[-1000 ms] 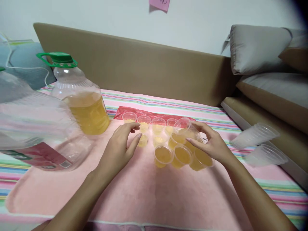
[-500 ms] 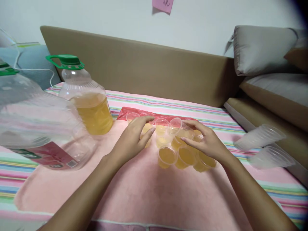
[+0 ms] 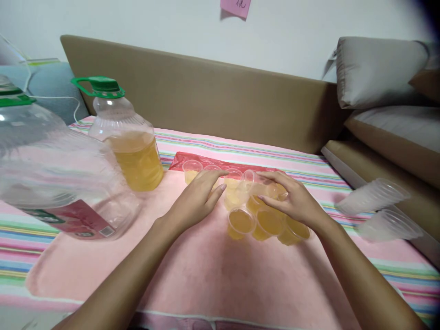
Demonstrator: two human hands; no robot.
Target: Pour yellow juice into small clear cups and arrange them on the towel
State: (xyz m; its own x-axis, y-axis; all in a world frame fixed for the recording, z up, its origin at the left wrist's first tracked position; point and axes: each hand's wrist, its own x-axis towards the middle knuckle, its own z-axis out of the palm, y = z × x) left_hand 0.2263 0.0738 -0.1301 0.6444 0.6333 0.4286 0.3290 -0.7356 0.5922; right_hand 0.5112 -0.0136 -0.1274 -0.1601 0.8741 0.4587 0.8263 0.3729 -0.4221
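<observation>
My right hand [image 3: 292,195] has its thumb and fingers around a clear plastic cup [image 3: 246,184]. This cup is tilted on its side, its mouth turned toward my left hand, above other cups. My left hand [image 3: 201,195] is over the left part of the group, thumb and index finger apart; it partly hides a cup [image 3: 213,168] behind it. Several clear cups of yellow liquid stand close together, among them a front cup [image 3: 241,222] and its neighbour [image 3: 268,223]. Another cup [image 3: 192,170] with paler contents stands at the back left.
A large bottle of yellow liquid [image 3: 140,160] with a green cap stands left, behind a nearer clear bottle [image 3: 113,206]. Two cup stacks, one upper [image 3: 371,197] and one lower [image 3: 388,224], lie right. A red plastic sheet [image 3: 178,160] lies behind the cups on the pink cloth [image 3: 206,284].
The cup in my right hand has turned, so its mouth faces more to the left. My left hand has shifted slightly right relative to the cups. The whole view has moved a little.
</observation>
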